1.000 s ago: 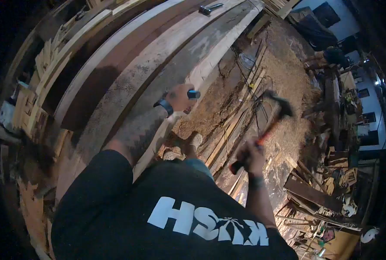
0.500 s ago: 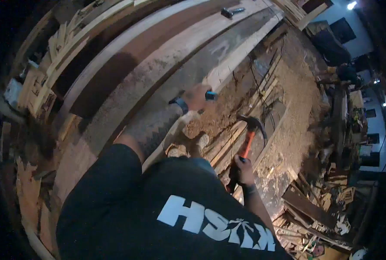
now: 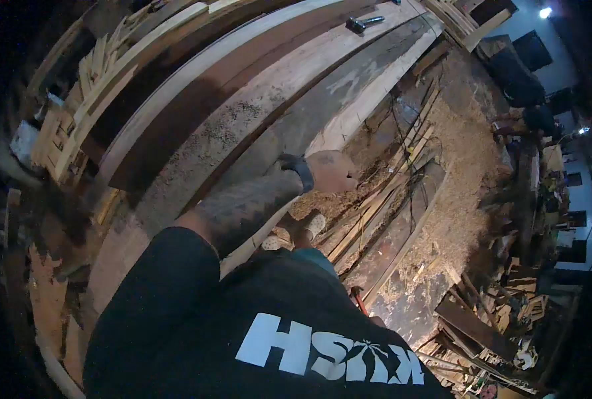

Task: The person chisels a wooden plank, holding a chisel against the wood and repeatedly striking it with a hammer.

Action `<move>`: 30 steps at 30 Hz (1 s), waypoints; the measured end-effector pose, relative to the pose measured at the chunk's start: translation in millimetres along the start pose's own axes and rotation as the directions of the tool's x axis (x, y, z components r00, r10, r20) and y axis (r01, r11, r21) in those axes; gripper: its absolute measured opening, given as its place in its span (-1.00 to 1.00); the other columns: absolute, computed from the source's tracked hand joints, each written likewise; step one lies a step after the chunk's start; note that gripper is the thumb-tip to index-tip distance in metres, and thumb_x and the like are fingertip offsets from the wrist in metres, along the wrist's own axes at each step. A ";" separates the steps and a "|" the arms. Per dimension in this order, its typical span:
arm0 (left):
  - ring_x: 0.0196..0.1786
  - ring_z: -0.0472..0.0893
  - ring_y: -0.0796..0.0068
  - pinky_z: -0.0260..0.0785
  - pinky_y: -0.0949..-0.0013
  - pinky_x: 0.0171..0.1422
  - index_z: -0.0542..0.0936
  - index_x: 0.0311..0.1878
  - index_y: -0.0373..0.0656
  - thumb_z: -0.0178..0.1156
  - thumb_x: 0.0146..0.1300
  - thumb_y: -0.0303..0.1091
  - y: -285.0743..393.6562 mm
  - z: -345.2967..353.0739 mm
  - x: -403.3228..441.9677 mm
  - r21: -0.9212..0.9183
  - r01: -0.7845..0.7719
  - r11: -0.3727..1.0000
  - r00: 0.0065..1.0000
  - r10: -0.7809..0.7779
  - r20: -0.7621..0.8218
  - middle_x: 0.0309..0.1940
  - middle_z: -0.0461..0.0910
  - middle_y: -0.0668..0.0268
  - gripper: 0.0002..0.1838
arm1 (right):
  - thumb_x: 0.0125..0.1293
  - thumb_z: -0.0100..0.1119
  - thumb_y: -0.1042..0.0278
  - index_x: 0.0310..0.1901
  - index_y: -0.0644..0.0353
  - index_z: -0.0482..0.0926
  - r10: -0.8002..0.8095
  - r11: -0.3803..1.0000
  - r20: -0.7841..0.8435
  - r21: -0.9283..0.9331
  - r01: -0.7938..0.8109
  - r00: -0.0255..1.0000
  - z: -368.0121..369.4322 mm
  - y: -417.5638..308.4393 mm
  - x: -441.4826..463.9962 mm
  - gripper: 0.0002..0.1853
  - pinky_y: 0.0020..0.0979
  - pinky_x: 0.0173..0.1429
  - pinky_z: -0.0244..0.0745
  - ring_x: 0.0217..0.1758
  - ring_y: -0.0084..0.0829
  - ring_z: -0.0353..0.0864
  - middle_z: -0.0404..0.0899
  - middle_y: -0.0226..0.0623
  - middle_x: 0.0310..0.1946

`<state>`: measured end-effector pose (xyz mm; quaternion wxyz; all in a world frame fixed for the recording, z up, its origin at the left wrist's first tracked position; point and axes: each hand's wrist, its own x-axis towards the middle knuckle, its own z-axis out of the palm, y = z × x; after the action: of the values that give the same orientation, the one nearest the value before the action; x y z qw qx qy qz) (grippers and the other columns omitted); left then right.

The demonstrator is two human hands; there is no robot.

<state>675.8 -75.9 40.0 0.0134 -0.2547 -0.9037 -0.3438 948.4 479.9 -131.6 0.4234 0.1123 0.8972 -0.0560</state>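
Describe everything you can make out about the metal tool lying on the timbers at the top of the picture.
The metal tool has a dark, blocky head and a slimmer, shinier shaft, which points up and to the right. It lies flat on a broad, pale timber, near its far end, with no hand touching it. Its exact type is too small to tell.

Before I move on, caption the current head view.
Left hand near long wooden beams, hammer partly behind the shirt, wood shavings strewn beyond.
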 end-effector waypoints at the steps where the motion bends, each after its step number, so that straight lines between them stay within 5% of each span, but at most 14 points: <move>1: -0.30 0.62 0.00 0.50 0.01 -0.15 0.64 -0.38 -0.12 0.25 0.28 0.02 -10.5 17.8 2.7 0.042 -0.097 0.994 0.995 0.098 -0.033 -0.44 0.62 0.11 -0.63 | 0.23 0.39 -0.24 -0.29 0.24 0.73 0.023 1.000 0.055 -0.009 -0.022 0.998 -1.3 -0.7 -1.4 -0.45 -0.07 -0.19 0.61 -0.29 -0.02 0.76 0.73 0.02 -0.37; 2: -0.30 0.62 -0.01 0.50 0.01 -0.15 0.64 -0.39 -0.12 0.24 0.29 0.00 -15.0 24.9 5.3 0.091 -0.194 0.977 0.978 0.200 -0.066 -0.43 0.62 0.10 -0.64 | 0.23 0.39 -0.24 -0.28 0.23 0.73 0.037 0.999 0.102 -0.020 -0.035 0.994 -3.2 -4.3 0.5 -0.45 -0.07 -0.17 0.61 -0.27 -0.02 0.76 0.73 0.03 -0.36; 7: -0.30 0.64 0.04 0.50 0.04 -0.18 0.63 -0.40 -0.11 0.21 0.29 -0.15 -43.9 92.3 9.3 -0.530 -0.103 0.842 0.994 0.099 -0.037 -0.41 0.64 0.14 -0.75 | 0.21 0.39 -0.22 -0.22 0.20 0.75 0.035 0.998 0.275 -0.063 -0.018 0.961 -22.6 -30.5 13.7 -0.47 -0.06 -0.08 0.62 -0.18 0.01 0.76 0.74 0.04 -0.30; 9: -0.33 0.63 0.03 0.49 0.02 -0.21 0.62 -0.42 -0.11 0.21 0.29 -0.14 -65.7 144.4 1.7 -0.404 -0.032 0.914 0.988 0.089 0.124 -0.44 0.62 0.13 -0.73 | 0.20 0.39 -0.22 -0.20 0.19 0.75 0.009 0.993 0.319 -0.118 0.031 0.948 -30.8 -41.3 25.1 -0.47 -0.06 -0.04 0.62 -0.15 0.03 0.76 0.75 0.05 -0.27; 12: -0.36 0.61 0.01 0.47 0.00 -0.25 0.61 -0.45 -0.11 0.20 0.28 -0.12 -55.9 194.7 -46.1 0.113 -0.096 0.989 0.921 0.045 0.388 -0.48 0.60 0.11 -0.71 | 0.19 0.39 -0.21 -0.17 0.18 0.76 -0.090 0.947 0.375 -0.255 0.196 0.923 -44.2 -46.7 52.4 -0.48 -0.06 0.01 0.62 -0.10 0.05 0.76 0.75 0.06 -0.24; 14: -0.39 0.60 0.00 0.45 -0.01 -0.27 0.61 -0.47 -0.12 0.20 0.28 -0.11 -37.0 166.7 -41.6 0.088 -0.117 0.989 0.877 0.061 0.476 -0.50 0.59 0.10 -0.69 | 0.21 0.37 -0.20 -0.13 0.13 0.76 -0.116 0.955 0.289 -0.232 0.187 0.950 -51.3 -41.1 51.6 -0.49 -0.02 0.02 0.61 -0.10 0.09 0.74 0.75 0.03 -0.24; 15: -0.40 0.60 0.00 0.45 -0.01 -0.29 0.61 -0.48 -0.12 0.20 0.28 -0.10 -32.9 153.3 -29.4 0.027 -0.097 0.995 0.878 0.073 0.474 -0.51 0.58 0.09 -0.68 | 0.23 0.40 -0.15 -0.20 0.18 0.73 -0.108 0.973 0.298 -0.164 0.163 0.948 -61.8 -47.3 37.4 -0.53 -0.06 -0.16 0.57 -0.29 -0.03 0.70 0.70 -0.05 -0.39; 16: -0.41 0.59 -0.01 0.44 -0.02 -0.30 0.60 -0.49 -0.12 0.20 0.28 -0.10 -35.0 141.1 -14.8 -0.079 -0.094 0.992 0.905 0.118 0.409 -0.53 0.57 0.09 -0.68 | 0.25 0.43 -0.09 -0.28 0.23 0.69 -0.101 0.986 0.306 -0.097 0.136 0.947 -80.0 -64.5 15.1 -0.55 -0.10 -0.33 0.54 -0.47 -0.15 0.66 0.65 -0.12 -0.53; 17: -0.43 0.58 -0.01 0.43 -0.03 -0.32 0.60 -0.50 -0.12 0.20 0.28 -0.09 -36.1 127.2 2.6 -0.213 -0.118 0.970 0.935 0.181 0.305 -0.54 0.56 0.08 -0.67 | 0.25 0.46 -0.04 -0.35 0.25 0.66 0.152 0.987 0.353 -0.008 -0.160 0.923 -89.9 -81.7 5.4 -0.57 -0.15 -0.45 0.47 -0.60 -0.27 0.59 0.58 -0.20 -0.63; 18: -0.44 0.58 -0.02 0.43 -0.03 -0.33 0.60 -0.51 -0.12 0.19 0.28 -0.09 -31.2 105.8 19.6 -0.318 -0.163 0.934 0.948 0.237 0.212 -0.55 0.56 0.08 -0.66 | 0.22 0.52 0.04 -0.43 0.24 0.59 0.127 0.969 0.370 0.153 -0.195 0.920 -72.9 -53.5 22.6 -0.58 -0.23 -0.60 0.30 -0.72 -0.44 0.43 0.47 -0.33 -0.70; 19: -0.43 0.58 -0.06 0.44 -0.05 -0.33 0.60 -0.51 -0.10 0.23 0.22 -0.07 -11.4 80.7 29.6 -0.048 -0.031 0.998 0.998 0.033 0.054 -0.54 0.57 0.06 -0.67 | 0.22 0.52 0.05 -0.43 0.25 0.59 0.107 0.965 0.361 0.187 -0.184 0.927 -62.8 -36.1 41.6 -0.58 -0.23 -0.61 0.27 -0.72 -0.43 0.42 0.47 -0.34 -0.70; 21: -0.39 0.61 -0.07 0.47 -0.05 -0.28 0.59 -0.50 -0.12 0.22 0.21 -0.04 8.8 30.9 44.6 -0.048 -0.002 0.999 1.000 0.003 0.013 -0.51 0.59 0.04 -0.66 | 0.23 0.52 0.07 -0.43 0.26 0.59 0.077 0.954 0.347 0.247 -0.170 0.935 -49.9 -17.6 60.6 -0.59 -0.23 -0.63 0.23 -0.74 -0.42 0.40 0.46 -0.34 -0.70; 22: -0.37 0.62 -0.08 0.48 -0.05 -0.25 0.59 -0.49 -0.13 0.22 0.20 -0.03 10.1 17.9 46.9 -0.047 0.019 0.999 1.000 -0.019 -0.013 -0.49 0.60 0.04 -0.65 | 0.27 0.50 0.14 -0.40 0.27 0.59 0.207 0.929 0.330 0.230 -0.291 0.921 -97.6 -75.4 22.3 -0.64 -0.24 -0.66 0.18 -0.76 -0.42 0.37 0.45 -0.36 -0.71; 30: -0.33 0.64 -0.10 0.51 -0.05 -0.19 0.66 -0.44 -0.11 0.22 0.18 -0.04 -1.3 32.9 44.3 -0.058 0.030 0.998 0.993 -0.036 -0.110 -0.44 0.64 0.03 -0.68 | 0.36 0.35 0.03 -0.21 0.35 0.64 -0.099 0.995 0.254 0.027 0.095 0.962 -102.9 -88.3 77.0 -0.58 -0.19 -0.50 0.45 -0.62 -0.33 0.57 0.57 -0.18 -0.59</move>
<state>641.6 -36.1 22.9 0.0507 -0.2206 -0.8956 -0.3829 802.1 426.3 -125.2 0.5311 0.0631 0.8394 -0.0970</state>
